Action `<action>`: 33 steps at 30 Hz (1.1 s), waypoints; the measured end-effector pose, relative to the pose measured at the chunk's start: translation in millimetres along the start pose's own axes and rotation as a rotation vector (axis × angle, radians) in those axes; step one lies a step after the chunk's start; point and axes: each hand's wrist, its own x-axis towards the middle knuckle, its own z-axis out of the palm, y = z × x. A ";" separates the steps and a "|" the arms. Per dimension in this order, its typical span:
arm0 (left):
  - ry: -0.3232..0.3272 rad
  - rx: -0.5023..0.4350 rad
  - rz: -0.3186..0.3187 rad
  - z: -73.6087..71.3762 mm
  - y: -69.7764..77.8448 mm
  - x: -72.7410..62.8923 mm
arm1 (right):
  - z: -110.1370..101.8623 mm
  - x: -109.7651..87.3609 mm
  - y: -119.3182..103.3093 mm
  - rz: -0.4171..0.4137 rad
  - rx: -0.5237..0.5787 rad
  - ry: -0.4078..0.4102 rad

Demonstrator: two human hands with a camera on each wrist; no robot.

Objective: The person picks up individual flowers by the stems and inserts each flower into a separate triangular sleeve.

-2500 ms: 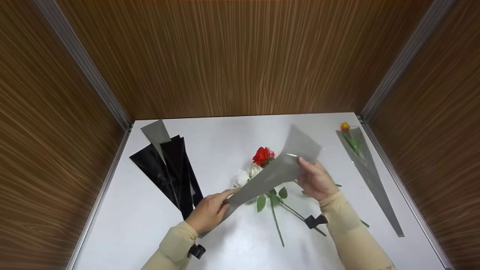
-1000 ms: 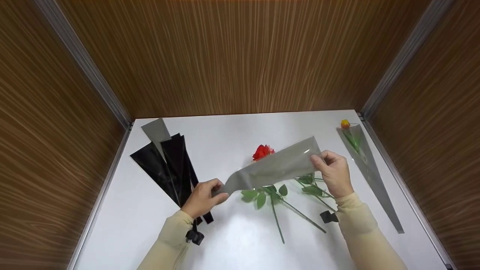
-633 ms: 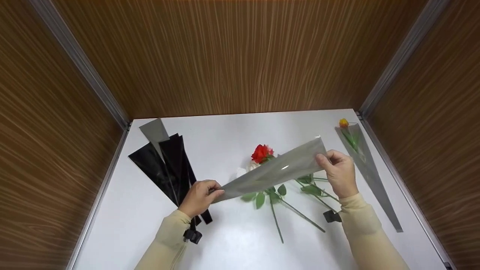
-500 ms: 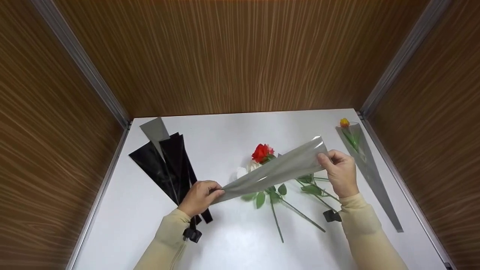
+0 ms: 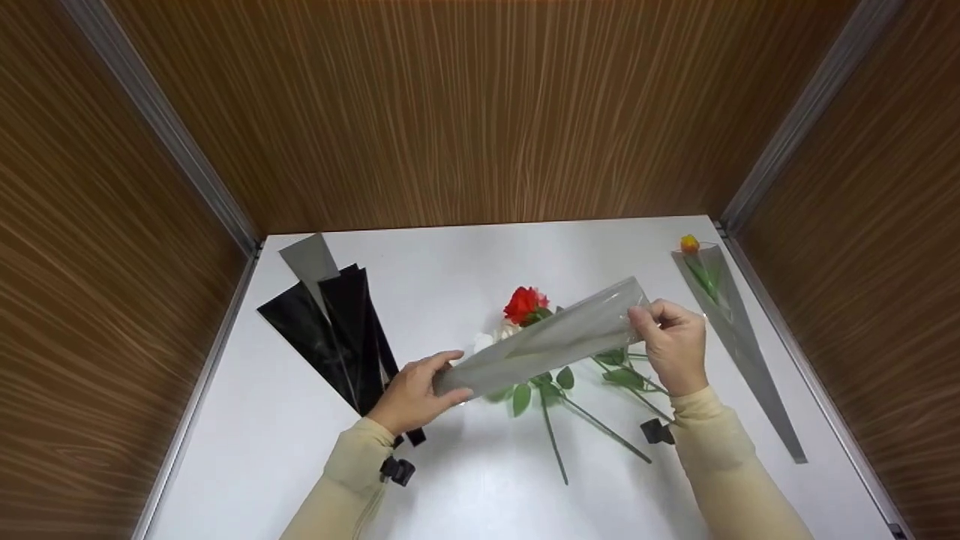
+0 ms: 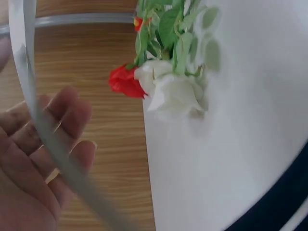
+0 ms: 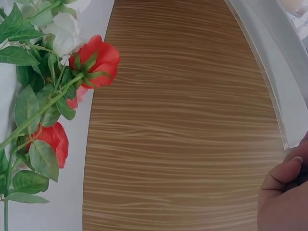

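Note:
A translucent grey flower sleeve (image 5: 540, 346) slants above the table, its wide mouth up to the right. My right hand (image 5: 675, 349) pinches the edge of that mouth between thumb and fingers. Around the narrow end, my left hand (image 5: 412, 394) has its thumb and fingers spread apart; in the left wrist view its fingers (image 6: 72, 120) are loosely bent and the sleeve's edge passes in front of the palm. Beneath the sleeve lie a red rose (image 5: 523, 304), white roses (image 6: 173, 94) and leafy green stems, partly covered by it.
Several black sleeves (image 5: 304, 330) and a grey sleeve (image 5: 309, 261) lie fanned at the left. At the right lies another grey sleeve (image 5: 757, 375) with an orange-yellow tulip (image 5: 689, 244) in its mouth. Wood-grain panels (image 5: 480, 112) enclose the white table (image 5: 480, 480).
My left hand has let go its pinch on the narrow end, spread its fingers and shifted slightly right. Earlier the sleeve was tilted more steeply; my right hand has since moved right.

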 end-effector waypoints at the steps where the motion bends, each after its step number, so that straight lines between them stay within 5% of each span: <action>1: 0.005 0.006 0.002 3.1 3.7 2.3 | 2.1 -0.9 0.0 -0.016 -0.008 -0.007; 10: 0.109 0.025 0.107 31.8 39.7 26.4 | 19.7 -9.3 -2.6 -0.053 -0.034 -0.045; 16: 0.171 0.046 0.189 34.7 41.6 30.2 | 16.1 -10.5 5.2 0.042 -0.023 -0.109; 20: 0.151 0.033 0.237 30.4 36.7 29.7 | 7.4 -7.5 16.9 0.133 0.016 -0.210; 26: 0.065 0.032 0.266 20.3 31.0 27.1 | -2.2 -1.5 13.7 0.136 0.098 -0.371; 29: 0.021 0.031 0.271 16.1 28.2 25.3 | -5.7 -1.0 6.5 0.095 0.071 -0.396; 33: -0.015 0.006 0.254 13.2 25.5 23.6 | -6.3 -2.2 -8.5 -0.069 -0.022 -0.398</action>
